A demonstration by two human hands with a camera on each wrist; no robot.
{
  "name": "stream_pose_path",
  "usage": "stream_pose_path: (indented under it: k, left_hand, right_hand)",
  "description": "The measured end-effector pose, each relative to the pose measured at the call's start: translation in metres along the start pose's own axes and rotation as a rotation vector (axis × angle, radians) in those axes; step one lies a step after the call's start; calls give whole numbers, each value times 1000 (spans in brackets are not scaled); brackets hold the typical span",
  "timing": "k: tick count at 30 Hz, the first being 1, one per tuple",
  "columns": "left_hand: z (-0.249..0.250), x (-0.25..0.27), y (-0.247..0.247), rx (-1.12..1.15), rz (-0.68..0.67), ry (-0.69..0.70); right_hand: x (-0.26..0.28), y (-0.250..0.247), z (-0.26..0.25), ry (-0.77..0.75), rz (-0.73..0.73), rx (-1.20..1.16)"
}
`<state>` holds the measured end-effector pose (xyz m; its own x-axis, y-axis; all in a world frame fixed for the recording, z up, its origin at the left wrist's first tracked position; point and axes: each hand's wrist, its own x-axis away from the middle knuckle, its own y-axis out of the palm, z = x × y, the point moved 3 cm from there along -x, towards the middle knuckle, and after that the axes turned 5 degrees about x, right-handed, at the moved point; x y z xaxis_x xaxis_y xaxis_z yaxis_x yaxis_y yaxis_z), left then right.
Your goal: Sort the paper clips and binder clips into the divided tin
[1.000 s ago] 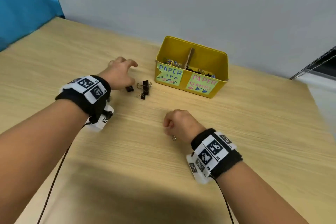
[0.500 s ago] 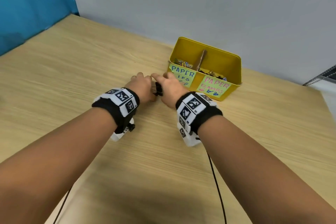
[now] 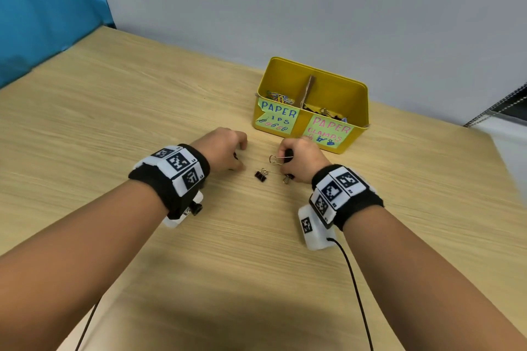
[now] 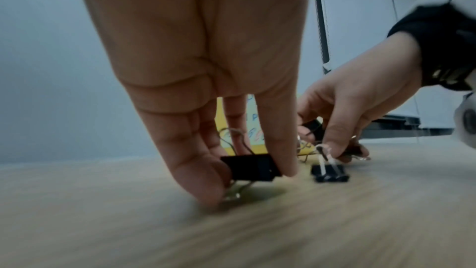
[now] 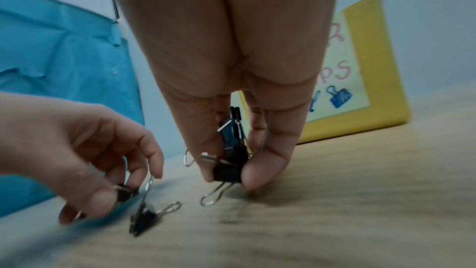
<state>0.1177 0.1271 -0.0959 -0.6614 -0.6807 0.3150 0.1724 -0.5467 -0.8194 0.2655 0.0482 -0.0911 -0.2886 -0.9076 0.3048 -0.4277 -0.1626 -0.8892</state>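
A yellow divided tin (image 3: 353, 134) stands at the back of the table, with coloured paper clips (image 3: 278, 97) in its left compartment and black binder clips (image 3: 328, 114) in its right. My left hand (image 3: 225, 148) pinches a black binder clip (image 4: 248, 167) between thumb and fingers, just above the wood. My right hand (image 3: 299, 158) grips two black binder clips (image 5: 230, 150) in its fingertips, their wire handles sticking out. One small black binder clip (image 3: 261, 175) lies loose on the table between the hands.
The wooden table (image 3: 114, 122) runs wide to the left and front. A grey wall (image 3: 285, 8) rises behind the tin, with a blue sheet (image 3: 42, 8) at the far left. Wrist-camera cables (image 3: 353, 279) trail back along my forearms.
My hands, close together over the clips half a second ago, have drawn apart, each holding binder clips. One clip now lies uncovered between them. Earlier still, the right hand was nearer me.
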Motion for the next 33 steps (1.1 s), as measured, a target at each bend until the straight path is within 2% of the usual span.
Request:
stream_pose_path:
  k: [4, 6, 12, 18, 20, 24, 27, 29, 31, 33]
  left_hand:
    - [31, 7, 13, -10, -157, 165]
    - [41, 8, 21, -75, -175, 209]
    - [46, 3, 26, -172, -97, 210]
    - [42, 3, 16, -113, -56, 180]
    - [48, 6, 6, -54, -5, 205]
    - [78, 5, -30, 58, 148, 296]
    - [110, -9, -59, 126, 260, 358]
    - [130, -22, -75, 140, 323, 398]
    - [146, -37, -82, 119, 345, 420]
    - [155, -55, -77, 77, 288, 390]
  right_hand:
    - [10, -2, 16, 64, -2, -136]
    - [15, -3, 22, 75, 10, -156]
    - [30, -19, 30, 55, 56, -238]
    - [38, -70, 16, -52, 231, -410]
    - [33, -91, 17, -58, 335, -466]
    - [9, -126, 25, 5, 654, -417]
    - [-7, -133, 32, 54, 625, -319]
    - [-10, -134, 38, 67, 593, -347]
    - [-9, -133, 45, 96, 609, -348]
    - [-7, -131, 52, 141, 639, -361]
